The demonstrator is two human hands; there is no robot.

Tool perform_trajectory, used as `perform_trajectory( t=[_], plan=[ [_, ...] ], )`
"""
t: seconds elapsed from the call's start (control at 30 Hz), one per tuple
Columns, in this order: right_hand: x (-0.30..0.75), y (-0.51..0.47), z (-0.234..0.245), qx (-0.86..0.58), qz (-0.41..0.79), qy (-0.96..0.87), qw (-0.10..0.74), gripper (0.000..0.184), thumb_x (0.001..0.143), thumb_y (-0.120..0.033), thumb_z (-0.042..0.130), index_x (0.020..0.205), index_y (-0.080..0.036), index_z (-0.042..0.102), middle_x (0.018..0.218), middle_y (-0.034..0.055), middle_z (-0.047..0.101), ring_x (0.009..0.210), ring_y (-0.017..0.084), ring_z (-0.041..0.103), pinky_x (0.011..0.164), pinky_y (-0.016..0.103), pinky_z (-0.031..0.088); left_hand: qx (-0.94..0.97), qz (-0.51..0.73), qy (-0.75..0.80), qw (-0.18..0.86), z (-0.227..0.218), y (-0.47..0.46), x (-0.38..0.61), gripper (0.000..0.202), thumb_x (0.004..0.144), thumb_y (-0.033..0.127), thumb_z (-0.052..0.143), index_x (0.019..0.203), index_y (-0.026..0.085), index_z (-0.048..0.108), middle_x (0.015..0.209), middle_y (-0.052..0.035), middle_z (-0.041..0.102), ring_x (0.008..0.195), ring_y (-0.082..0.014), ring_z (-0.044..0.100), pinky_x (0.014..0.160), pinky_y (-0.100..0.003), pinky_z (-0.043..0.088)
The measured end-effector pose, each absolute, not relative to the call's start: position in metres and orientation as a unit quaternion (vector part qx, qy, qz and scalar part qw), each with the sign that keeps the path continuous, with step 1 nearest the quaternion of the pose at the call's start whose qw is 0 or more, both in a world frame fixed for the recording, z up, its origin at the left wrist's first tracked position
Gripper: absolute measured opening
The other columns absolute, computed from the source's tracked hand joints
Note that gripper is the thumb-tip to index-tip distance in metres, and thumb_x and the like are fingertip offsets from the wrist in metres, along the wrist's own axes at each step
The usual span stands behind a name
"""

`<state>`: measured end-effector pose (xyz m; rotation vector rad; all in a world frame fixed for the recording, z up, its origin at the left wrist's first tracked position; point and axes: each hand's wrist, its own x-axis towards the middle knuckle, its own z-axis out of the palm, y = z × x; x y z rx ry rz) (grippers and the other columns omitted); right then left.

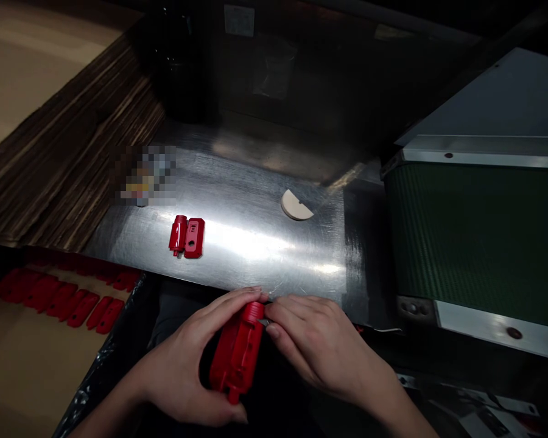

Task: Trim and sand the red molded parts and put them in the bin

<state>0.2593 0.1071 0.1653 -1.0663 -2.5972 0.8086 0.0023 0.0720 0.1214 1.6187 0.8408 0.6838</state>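
My left hand (pixel 189 359) wraps round a red plastic housing (pixel 235 353), held below the near edge of the metal table (pixel 265 243). My right hand (pixel 313 340) pinches at the round top end of that housing, with a small metal bit showing between its fingertips. A second red part (pixel 187 236), a small block with a cylinder on its side, lies on the table to the left.
A pale half-round piece (pixel 296 205) lies mid-table. Several red parts (pixel 64 295) sit in a row in a cardboard box at lower left. Stacked cardboard sheets (pixel 68 152) rise on the left. A green conveyor belt (pixel 475 237) with metal frame stands on the right.
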Motion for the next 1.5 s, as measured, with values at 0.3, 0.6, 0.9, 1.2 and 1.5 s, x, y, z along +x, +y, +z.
perform_trajectory(
  t=[0.3, 0.6, 0.9, 1.2, 1.5],
  plan=[
    [0.2575, 0.1042, 0.1632, -0.376, 0.218, -0.890, 0.138, 0.034, 0.115, -0.032, 0.035, 0.105, -0.019, 0.065, 0.089, 0.0018, 0.075, 0.074, 0.017, 0.070, 0.068, 0.032, 0.052, 0.687, 0.278, 0.379, 0.554, 0.1220, 0.0692, 0.0030, 0.130, 0.062, 0.035, 0.102, 0.166, 0.051, 0.026, 0.173, -0.0001, 0.045, 0.158, -0.0337, 0.044, 0.131, -0.050, 0.038],
    [0.2583, 0.1065, 0.1638, -0.379, 0.243, -0.884, 0.127, 0.032, 0.116, -0.032, 0.037, 0.107, -0.019, 0.065, 0.091, 0.0019, 0.076, 0.076, 0.018, 0.072, 0.070, 0.032, 0.052, 0.688, 0.272, 0.381, 0.555, 0.1235, 0.0714, 0.0049, 0.127, 0.064, 0.036, 0.102, 0.167, 0.045, 0.027, 0.172, -0.0060, 0.045, 0.157, -0.0391, 0.045, 0.130, -0.057, 0.040],
    [0.2610, 0.1094, 0.1684, -0.383, 0.288, -0.871, 0.106, 0.035, 0.116, -0.035, 0.035, 0.105, -0.021, 0.065, 0.093, 0.0014, 0.077, 0.075, 0.017, 0.070, 0.070, 0.033, 0.051, 0.686, 0.257, 0.389, 0.559, 0.1251, 0.0725, 0.0033, 0.126, 0.062, 0.038, 0.103, 0.166, 0.041, 0.033, 0.171, -0.0087, 0.047, 0.156, -0.0406, 0.046, 0.129, -0.057, 0.041],
    [0.2635, 0.1089, 0.1649, -0.369, 0.288, -0.878, 0.103, 0.039, 0.117, -0.037, 0.034, 0.099, -0.020, 0.064, 0.087, 0.0012, 0.074, 0.068, 0.015, 0.065, 0.066, 0.031, 0.049, 0.687, 0.260, 0.355, 0.578, 0.1200, 0.0766, 0.0025, 0.131, 0.059, 0.035, 0.104, 0.166, 0.046, 0.030, 0.171, -0.0053, 0.047, 0.156, -0.0384, 0.047, 0.129, -0.055, 0.041],
    [0.2608, 0.1025, 0.1606, -0.392, 0.301, -0.862, 0.113, 0.034, 0.116, -0.035, 0.036, 0.106, -0.020, 0.065, 0.093, 0.0029, 0.077, 0.074, 0.018, 0.070, 0.069, 0.033, 0.051, 0.687, 0.256, 0.363, 0.575, 0.1191, 0.0757, 0.0040, 0.127, 0.062, 0.034, 0.102, 0.167, 0.041, 0.031, 0.172, -0.0075, 0.046, 0.157, -0.0394, 0.045, 0.130, -0.055, 0.039]
  ],
)
